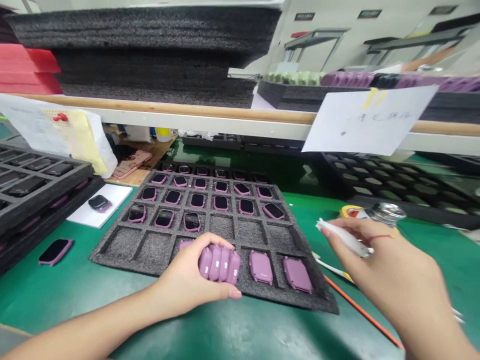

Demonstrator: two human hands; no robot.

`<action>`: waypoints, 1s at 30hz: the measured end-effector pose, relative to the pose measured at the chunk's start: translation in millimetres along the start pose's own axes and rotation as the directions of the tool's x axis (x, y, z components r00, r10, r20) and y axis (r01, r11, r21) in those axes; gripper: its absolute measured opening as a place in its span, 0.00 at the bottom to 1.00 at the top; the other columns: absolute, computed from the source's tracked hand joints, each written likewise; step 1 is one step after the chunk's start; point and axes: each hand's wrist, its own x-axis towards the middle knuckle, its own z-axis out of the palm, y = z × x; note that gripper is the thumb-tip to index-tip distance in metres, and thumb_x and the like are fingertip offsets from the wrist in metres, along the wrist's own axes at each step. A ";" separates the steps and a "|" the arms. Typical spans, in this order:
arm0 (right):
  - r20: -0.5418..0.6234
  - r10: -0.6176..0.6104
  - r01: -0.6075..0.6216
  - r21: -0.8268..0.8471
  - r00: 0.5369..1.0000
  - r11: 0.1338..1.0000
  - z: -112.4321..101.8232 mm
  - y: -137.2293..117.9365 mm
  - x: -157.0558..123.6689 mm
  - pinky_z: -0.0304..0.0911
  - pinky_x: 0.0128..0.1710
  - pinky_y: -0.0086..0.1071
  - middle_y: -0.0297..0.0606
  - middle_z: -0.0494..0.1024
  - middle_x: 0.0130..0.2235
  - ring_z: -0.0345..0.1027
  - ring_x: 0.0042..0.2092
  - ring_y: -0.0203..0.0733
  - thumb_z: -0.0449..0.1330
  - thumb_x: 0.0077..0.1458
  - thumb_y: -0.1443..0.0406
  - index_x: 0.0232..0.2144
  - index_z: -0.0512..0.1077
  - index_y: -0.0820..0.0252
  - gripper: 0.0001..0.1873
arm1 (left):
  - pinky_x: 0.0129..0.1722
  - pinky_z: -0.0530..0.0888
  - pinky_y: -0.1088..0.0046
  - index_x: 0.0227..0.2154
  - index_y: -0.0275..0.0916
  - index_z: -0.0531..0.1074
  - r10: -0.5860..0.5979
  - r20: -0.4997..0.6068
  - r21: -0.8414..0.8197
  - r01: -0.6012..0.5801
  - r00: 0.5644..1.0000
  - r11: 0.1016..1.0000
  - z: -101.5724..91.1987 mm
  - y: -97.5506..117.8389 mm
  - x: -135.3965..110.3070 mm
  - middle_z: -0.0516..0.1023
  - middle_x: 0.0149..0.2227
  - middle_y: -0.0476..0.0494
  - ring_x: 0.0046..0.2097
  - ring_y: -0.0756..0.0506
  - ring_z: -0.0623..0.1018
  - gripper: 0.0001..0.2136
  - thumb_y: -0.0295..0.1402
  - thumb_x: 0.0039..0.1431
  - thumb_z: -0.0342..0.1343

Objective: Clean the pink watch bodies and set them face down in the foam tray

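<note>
My left hand is closed around a row of several purple watch cases, pressed side by side above the front of the black foam tray. Purple watches with dark screens sit in the rear pockets of that tray. In its front row, right of my left hand, two purple watch cases lie with their plain sides up. At the right, my right hand grips a white crumpled wipe, held above the green table. Whether it is cloth or paper I cannot tell.
One watch lies on the table, another on white paper. Stacked foam trays stand left. A metal-topped bottle, yellow tape roll and orange stick are near my right hand. A shelf crosses overhead.
</note>
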 end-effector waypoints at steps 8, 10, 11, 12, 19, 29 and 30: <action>0.159 0.144 -0.137 -0.055 0.977 0.989 5.5 57.8 15.0 0.65 0.34 0.40 0.44 0.83 0.34 0.76 0.35 0.56 0.56 0.52 0.48 0.37 0.78 0.55 0.21 | 0.50 0.74 0.58 0.48 0.43 0.67 -0.043 0.052 -0.002 0.043 0.998 0.999 -3.9 0.2 0.5 0.80 0.44 0.44 0.45 0.38 0.81 0.26 0.32 0.44 0.69; 0.157 0.176 -0.168 -0.060 0.972 0.984 -3.1 65.2 19.0 0.66 0.36 0.40 0.44 0.84 0.36 0.77 0.36 0.55 0.54 0.54 0.49 0.39 0.79 0.56 0.23 | 0.51 0.74 0.57 0.48 0.43 0.67 -0.040 0.050 0.010 0.040 0.998 0.999 -4.3 0.0 0.5 0.80 0.45 0.44 0.46 0.37 0.81 0.26 0.33 0.45 0.68; 0.148 0.197 -0.189 -0.067 0.969 0.980 -8.8 70.6 21.8 0.66 0.37 0.40 0.45 0.84 0.36 0.77 0.37 0.55 0.52 0.55 0.50 0.41 0.79 0.57 0.24 | 0.52 0.74 0.56 0.48 0.43 0.67 -0.038 0.048 0.018 0.037 0.998 0.999 -4.3 -0.2 0.7 0.80 0.45 0.43 0.46 0.36 0.81 0.26 0.33 0.45 0.68; 0.133 0.220 -0.212 -0.078 0.966 0.974 -14.9 77.0 24.7 0.66 0.36 0.40 0.46 0.83 0.35 0.77 0.37 0.55 0.50 0.57 0.51 0.42 0.79 0.59 0.25 | 0.52 0.74 0.56 0.47 0.43 0.67 -0.034 0.041 0.028 0.033 0.999 0.999 -4.1 -0.3 1.0 0.80 0.46 0.43 0.47 0.36 0.81 0.26 0.34 0.45 0.68; 0.182 0.267 -0.244 -0.143 0.946 0.959 -29.4 120.1 24.6 0.61 0.25 0.37 0.40 0.78 0.20 0.73 0.24 0.52 0.61 0.49 0.56 0.31 0.80 0.57 0.13 | 0.54 0.72 0.54 0.47 0.43 0.68 -0.043 0.001 0.008 0.043 0.999 0.999 -1.8 -0.6 2.8 0.80 0.45 0.42 0.47 0.35 0.80 0.25 0.34 0.43 0.68; -0.061 0.043 -0.040 0.060 0.997 0.997 -29.8 77.2 6.8 0.64 0.24 0.38 0.44 0.82 0.46 0.69 0.21 0.40 0.60 0.53 0.54 0.24 0.66 0.51 0.12 | 0.48 0.74 0.60 0.47 0.42 0.69 -0.028 0.050 -0.042 0.030 0.998 0.999 -2.9 -1.9 0.8 0.79 0.41 0.45 0.42 0.40 0.80 0.27 0.32 0.42 0.70; -0.047 -0.039 0.047 0.176 0.998 0.983 -27.8 53.7 1.6 0.67 0.25 0.37 0.43 0.83 0.42 0.71 0.23 0.42 0.60 0.54 0.54 0.26 0.66 0.52 0.12 | 0.48 0.73 0.60 0.47 0.42 0.69 -0.025 0.040 -0.030 0.026 0.999 0.999 -3.1 -1.7 0.8 0.79 0.41 0.46 0.42 0.40 0.80 0.28 0.32 0.41 0.71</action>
